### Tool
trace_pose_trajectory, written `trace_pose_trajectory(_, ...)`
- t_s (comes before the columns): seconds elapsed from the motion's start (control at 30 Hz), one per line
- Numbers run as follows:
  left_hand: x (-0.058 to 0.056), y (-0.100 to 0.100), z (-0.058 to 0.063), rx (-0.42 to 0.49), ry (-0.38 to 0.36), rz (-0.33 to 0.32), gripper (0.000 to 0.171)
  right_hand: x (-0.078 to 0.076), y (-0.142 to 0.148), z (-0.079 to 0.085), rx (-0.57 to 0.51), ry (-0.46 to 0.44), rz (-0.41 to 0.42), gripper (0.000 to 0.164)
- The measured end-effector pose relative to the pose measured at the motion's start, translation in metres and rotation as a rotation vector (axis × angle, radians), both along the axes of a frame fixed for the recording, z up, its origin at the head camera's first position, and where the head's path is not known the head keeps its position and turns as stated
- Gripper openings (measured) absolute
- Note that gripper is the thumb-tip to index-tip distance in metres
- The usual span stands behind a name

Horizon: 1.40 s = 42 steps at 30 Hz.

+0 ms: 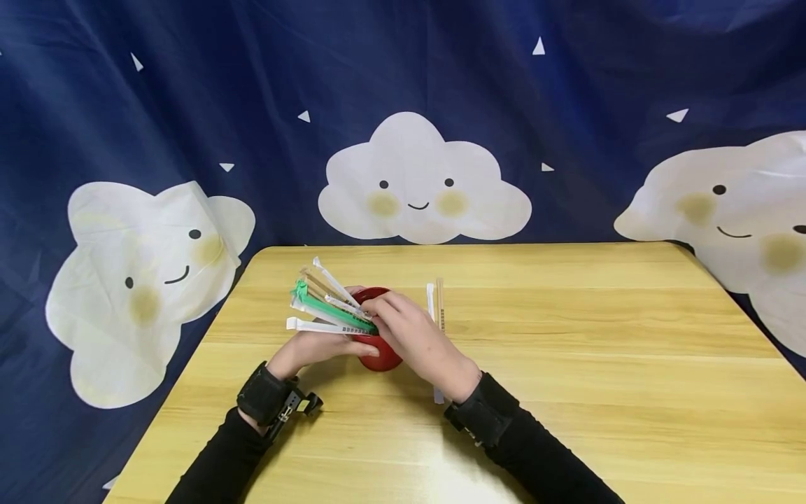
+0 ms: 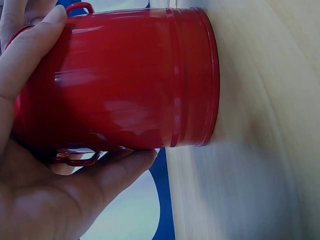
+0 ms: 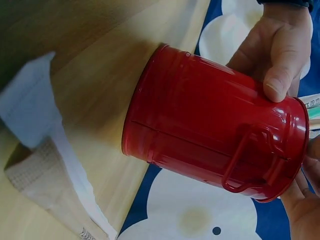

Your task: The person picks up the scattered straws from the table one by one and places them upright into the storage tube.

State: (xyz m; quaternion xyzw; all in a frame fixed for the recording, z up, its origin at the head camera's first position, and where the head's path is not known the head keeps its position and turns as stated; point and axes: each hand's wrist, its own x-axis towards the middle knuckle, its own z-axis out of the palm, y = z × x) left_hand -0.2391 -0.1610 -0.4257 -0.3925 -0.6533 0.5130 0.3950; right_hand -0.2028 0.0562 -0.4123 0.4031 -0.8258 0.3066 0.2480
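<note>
A small red metal pail [image 1: 382, 357] with wire handles on its sides stands on the table. My left hand [image 1: 321, 348] grips it near the rim, thumb along the near side; the left wrist view shows the pail [image 2: 120, 85] between thumb and fingers. Paper-wrapped straws [image 1: 336, 308], white, brown and green, fan out leftward from the pail's mouth. My right hand [image 1: 418, 336] is over the mouth, its curled fingertips pinching straws at their lower ends. In the right wrist view its fingers [image 3: 300, 210] show at the rim, partly cut off.
Right of the pail, a white wrapped straw [image 1: 431, 299] and a brown wrapped straw [image 1: 441, 301] lie on the wooden table [image 1: 598, 392], partly covered by the right hand. Behind the table hangs a dark blue curtain [image 1: 271, 140] with smiling clouds.
</note>
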Motion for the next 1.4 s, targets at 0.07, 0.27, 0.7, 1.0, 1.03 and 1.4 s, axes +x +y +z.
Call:
trace_pose_trajectory(0.07, 0.0, -0.002, 0.0, -0.115, 0.138, -0.014, 0.088, 0.0, 0.001, 0.0, 0.0, 0.0, 0.009, 0.027)
trace_pose_trajectory(0.27, -0.003, 0.0, 0.004, 0.452, -0.659, -0.142, 0.087, -0.002, 0.005, 0.004, -0.035, -0.013, 0.01, 0.026)
trace_pose_trajectory(0.7, -0.006, 0.0, 0.001, 1.117, -1.622, -0.194, 0.079, -0.025, 0.045, 0.013, -0.187, -0.231, -0.218, 0.028)
trace_pose_trajectory(1.0, -0.005, 0.001, 0.003, 1.071, -1.573, -0.164, 0.08, -0.04, 0.066, -0.001, -0.023, -0.495, -0.489, 0.033)
trace_pose_trajectory(1.03, -0.005, 0.0, 0.003, 1.06, -1.566, -0.167, 0.079, -0.04, 0.066, -0.003, -0.001, -0.533, -0.505, 0.034)
trace_pose_trajectory(1.4, -0.006, 0.0, 0.003, 1.122, -1.618, -0.2, 0.082, -0.042, 0.065, -0.018, 0.164, -0.676, -0.57, 0.031)
